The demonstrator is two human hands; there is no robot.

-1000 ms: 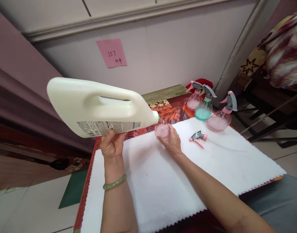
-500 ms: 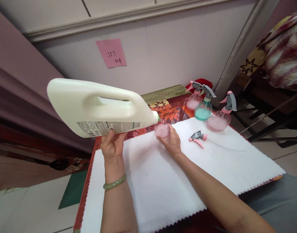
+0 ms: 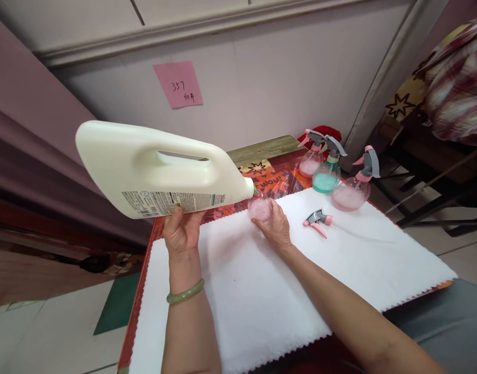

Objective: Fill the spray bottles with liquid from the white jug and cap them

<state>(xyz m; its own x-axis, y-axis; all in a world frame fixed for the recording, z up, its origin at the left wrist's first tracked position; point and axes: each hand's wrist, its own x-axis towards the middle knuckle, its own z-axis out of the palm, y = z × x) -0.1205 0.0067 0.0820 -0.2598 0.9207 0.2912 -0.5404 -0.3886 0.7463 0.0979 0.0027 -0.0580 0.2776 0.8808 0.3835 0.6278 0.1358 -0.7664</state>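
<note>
A large cream-coloured detergent jug (image 3: 145, 161) lies tipped on its side in the air, its green-lipped mouth at the neck of a small pink spray bottle (image 3: 260, 210). My left hand (image 3: 181, 228) supports the jug from below, thumb against the printed label. My right hand (image 3: 276, 223) is wrapped round the pink bottle, which stands without its spray head and has pale, foamy contents. To the right of that hand, a grey and pink spray head (image 3: 318, 221) rests on the white cloth, with its thin clear tube pointing right.
Three capped spray bottles stand at the back right: a small pink one (image 3: 310, 163), a green one (image 3: 327, 179) and another pink one (image 3: 351, 193). White cloth (image 3: 257, 301) covers the red table. A pink paper note (image 3: 178, 84) hangs on the wall. Someone in a plaid sleeve (image 3: 458, 93) is at right.
The jug's raised base end has risen very slightly. Both hands keep their holds, and the pink bottle stays in place.
</note>
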